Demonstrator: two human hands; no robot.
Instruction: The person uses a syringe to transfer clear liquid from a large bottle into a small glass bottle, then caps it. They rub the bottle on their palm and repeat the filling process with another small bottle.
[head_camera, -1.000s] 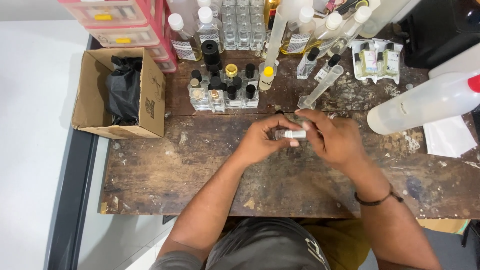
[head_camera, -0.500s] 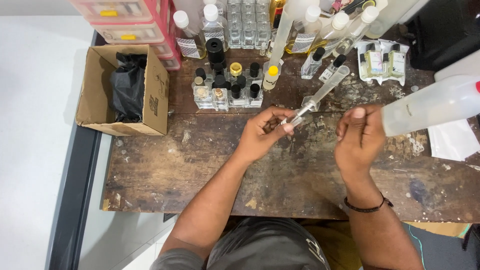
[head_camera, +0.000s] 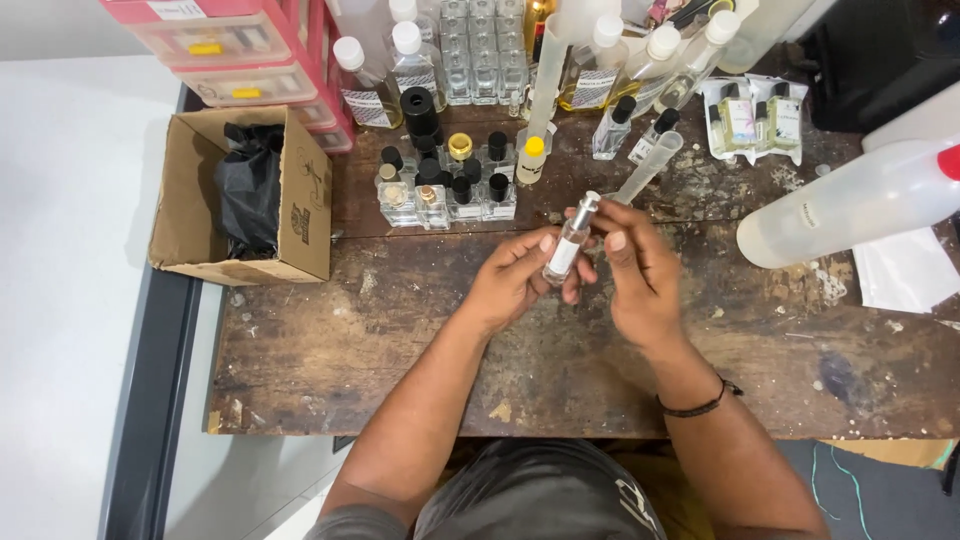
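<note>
Hands — left (head_camera: 515, 280), right (head_camera: 640, 270) — gripping slim spray vial (head_camera: 569, 243), tilted, above worn table (head_camera: 400, 350)

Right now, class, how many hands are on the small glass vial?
2. The left hand grips the small glass vial from its left side; the right hand pinches it from the right, above the wooden table. No other hands show.

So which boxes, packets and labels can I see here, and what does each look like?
Cardboard box: left end of the table, brown, open, black bag inside.
Plastic packets: back right, clear, small bottles inside.
Small vial: in both hands, clear, white label band.
Large bottle: right, lying down, translucent white, small label.
</note>
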